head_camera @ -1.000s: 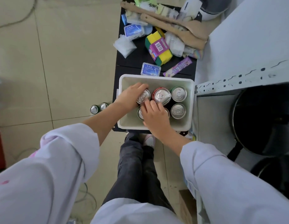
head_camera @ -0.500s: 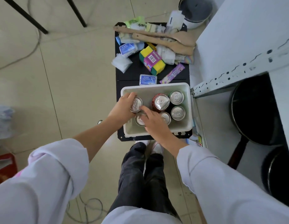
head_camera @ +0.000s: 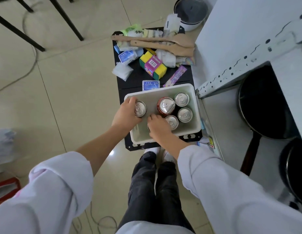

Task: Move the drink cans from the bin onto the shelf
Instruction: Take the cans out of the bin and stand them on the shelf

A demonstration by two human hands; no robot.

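Observation:
A white bin (head_camera: pixel 196 105) stands on a low black table and holds several drink cans seen from above. My left hand (head_camera: pixel 125 114) is wrapped around a silver-topped can (head_camera: pixel 140 108) at the bin's left side. My right hand (head_camera: pixel 158 126) is closed over another can near the front, almost wholly hidden under my fingers. A red can (head_camera: pixel 166 105) sits in the middle. Three silver-topped cans (head_camera: pixel 185 114) stand to its right. The grey metal shelf (head_camera: pixel 219 119) is directly right of the bin.
Sponges (head_camera: pixel 152 65), wooden spatulas (head_camera: pixel 157 43), tissue packs and wrappers litter the black table (head_camera: pixel 135 80) beyond the bin. Black pans (head_camera: pixel 263 102) sit on the lower shelf level. A pot (head_camera: pixel 190 10) stands at the back. Cables and chair legs cross the tiled floor at left.
My left hand has drawn its can leftward, away from the red can, toward the bin's left wall. My right hand stays on the front can. The camera has tilted up.

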